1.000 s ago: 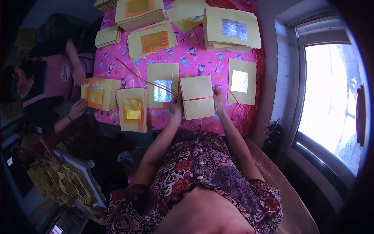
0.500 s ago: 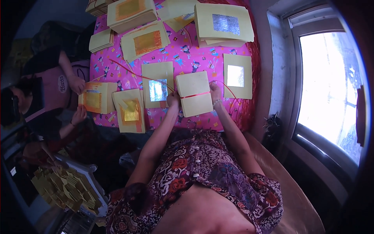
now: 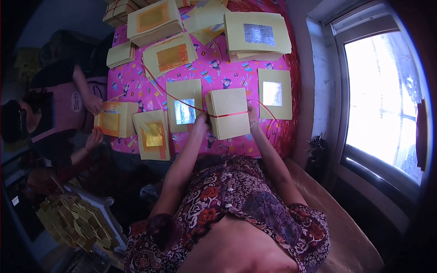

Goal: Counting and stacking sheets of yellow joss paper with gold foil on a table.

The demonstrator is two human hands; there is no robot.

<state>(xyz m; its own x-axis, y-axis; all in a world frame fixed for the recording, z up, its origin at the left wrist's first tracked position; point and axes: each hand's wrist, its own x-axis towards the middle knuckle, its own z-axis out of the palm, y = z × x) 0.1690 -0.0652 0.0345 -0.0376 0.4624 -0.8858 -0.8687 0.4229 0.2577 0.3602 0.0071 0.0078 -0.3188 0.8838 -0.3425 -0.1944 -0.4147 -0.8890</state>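
Note:
Midway along the near edge of the table, a thick stack of pale yellow paper sheets [image 3: 229, 102] stands between my hands. A thin red string [image 3: 182, 103] crosses the stack's middle as a band. My left hand [image 3: 202, 120] is closed at the stack's left side, where one string end trails off toward the far left. At the right side, my right hand [image 3: 252, 113] is closed beside the band, partly hidden by the stack. From there the other end arcs to the right. Just left of the stack lies a sheet with a silver foil square [image 3: 185, 111].
A pink patterned cloth [image 3: 216, 79] covers the table. Another silver-patched sheet [image 3: 273, 93] lies right. Large paper stacks [image 3: 258, 36] stand at the back. A gold-patched stack [image 3: 152, 134] lies left, where a co-worker's hands [image 3: 94, 136] hold a sheet. Red strings [image 3: 297, 82] hang along the right edge.
The red band across the stack now lies more level, and the left string end has shifted. The whole view has moved slightly. Both hands stay at the stack's sides.

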